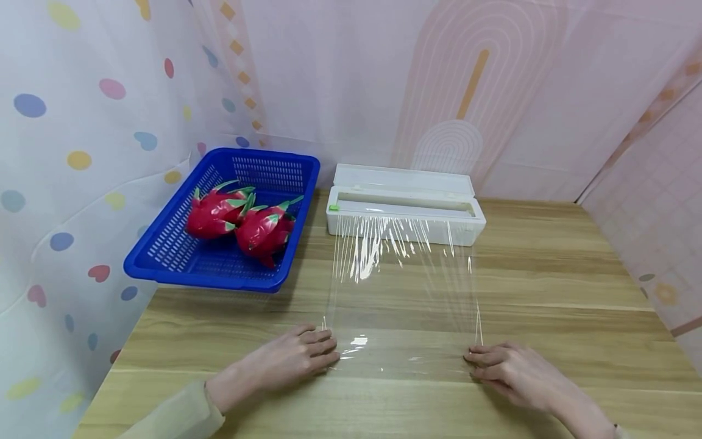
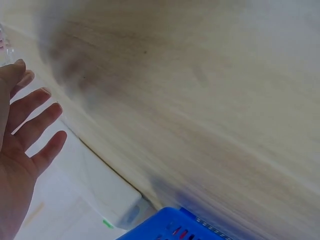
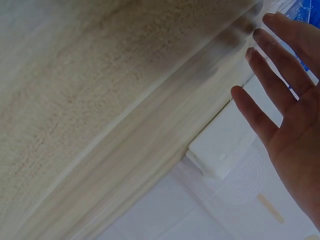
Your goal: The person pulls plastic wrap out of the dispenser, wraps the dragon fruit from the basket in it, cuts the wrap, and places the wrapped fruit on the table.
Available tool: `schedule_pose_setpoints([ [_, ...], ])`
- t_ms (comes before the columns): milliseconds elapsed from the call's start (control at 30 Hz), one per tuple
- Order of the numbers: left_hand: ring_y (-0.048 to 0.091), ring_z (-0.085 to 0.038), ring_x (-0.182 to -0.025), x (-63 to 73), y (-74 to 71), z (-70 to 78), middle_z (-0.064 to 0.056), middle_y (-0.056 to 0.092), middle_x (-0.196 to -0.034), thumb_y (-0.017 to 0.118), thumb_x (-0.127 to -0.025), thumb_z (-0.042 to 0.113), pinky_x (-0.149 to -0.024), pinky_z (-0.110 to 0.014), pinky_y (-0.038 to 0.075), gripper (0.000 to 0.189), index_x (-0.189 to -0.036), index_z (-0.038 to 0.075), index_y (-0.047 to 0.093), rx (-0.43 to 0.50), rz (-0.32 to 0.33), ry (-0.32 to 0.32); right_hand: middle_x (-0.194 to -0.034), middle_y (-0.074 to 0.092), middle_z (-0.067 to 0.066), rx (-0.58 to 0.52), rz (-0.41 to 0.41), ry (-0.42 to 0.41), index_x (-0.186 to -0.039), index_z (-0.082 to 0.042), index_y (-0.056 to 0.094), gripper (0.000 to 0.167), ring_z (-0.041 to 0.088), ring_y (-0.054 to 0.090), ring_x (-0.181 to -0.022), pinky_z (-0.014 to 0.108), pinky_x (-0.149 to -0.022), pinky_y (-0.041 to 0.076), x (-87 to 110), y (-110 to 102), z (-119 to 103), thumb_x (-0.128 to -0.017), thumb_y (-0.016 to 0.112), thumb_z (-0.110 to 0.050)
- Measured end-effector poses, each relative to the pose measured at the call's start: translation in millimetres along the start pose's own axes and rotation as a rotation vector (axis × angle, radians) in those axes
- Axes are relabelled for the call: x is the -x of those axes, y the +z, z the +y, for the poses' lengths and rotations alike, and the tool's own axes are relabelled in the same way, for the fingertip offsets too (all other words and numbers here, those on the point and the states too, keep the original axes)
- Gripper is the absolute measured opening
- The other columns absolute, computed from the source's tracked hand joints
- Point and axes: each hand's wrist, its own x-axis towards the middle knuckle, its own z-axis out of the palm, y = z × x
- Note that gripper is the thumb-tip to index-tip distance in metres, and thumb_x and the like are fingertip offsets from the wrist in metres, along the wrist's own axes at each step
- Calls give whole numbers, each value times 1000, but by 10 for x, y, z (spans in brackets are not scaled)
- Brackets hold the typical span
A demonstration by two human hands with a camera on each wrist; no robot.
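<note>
A sheet of clear cling film (image 1: 403, 311) stretches from a white dispenser box (image 1: 403, 178) toward the near side of the wooden table. At the film's near left corner, my left hand (image 1: 298, 356) pinches the edge between thumb and index finger. My right hand (image 1: 515, 372) pinches the near right corner the same way. Wrinkles run down the film close to the box, and its near part lies smoother. In the left wrist view the other fingers (image 2: 42, 120) are spread loosely. The box's lid stands open at the back, and a green piece (image 1: 333, 208) sits at its left end.
A blue plastic basket (image 1: 205, 281) stands at the back left of the table. Inside it are two red dragon fruits (image 1: 211, 213) with green-tipped scales. Patterned curtains (image 1: 340, 73) hang behind and along both sides of the wooden table (image 1: 548, 274).
</note>
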Motion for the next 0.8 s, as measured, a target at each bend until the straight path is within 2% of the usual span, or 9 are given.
schedule_pose_setpoints([
  [200,63,-14,-113,14,6,17,3,68,-120,59,-90,38,-91,-34,52,34,-120,24,66,17,-42,-10,-112,72,-4,-8,-16,5,-97,-25,76,31,16,69,-101,34,-76,54,18,-3,-8,-67,78,-19],
  [433,62,-15,-115,18,19,7,3,67,-121,59,-91,36,-91,-35,52,33,-121,23,65,59,-59,-5,-118,70,-2,-27,-57,9,-100,-24,76,26,17,68,-104,33,-77,54,69,1,3,-73,77,-23],
  [633,61,-16,-115,15,31,-7,2,66,-122,58,-92,34,-91,-35,51,32,-121,23,65,85,-66,-2,-120,69,0,-36,-65,9,-102,-23,75,28,19,67,-106,34,-78,53,92,-4,9,-74,77,-23],
  [800,61,-16,-116,14,45,-2,2,66,-123,58,-92,34,-92,-35,51,32,-122,22,65,79,-83,-4,-121,68,0,-50,-74,14,-104,-23,74,28,20,67,-107,32,-79,53,106,-5,11,-76,75,-24],
])
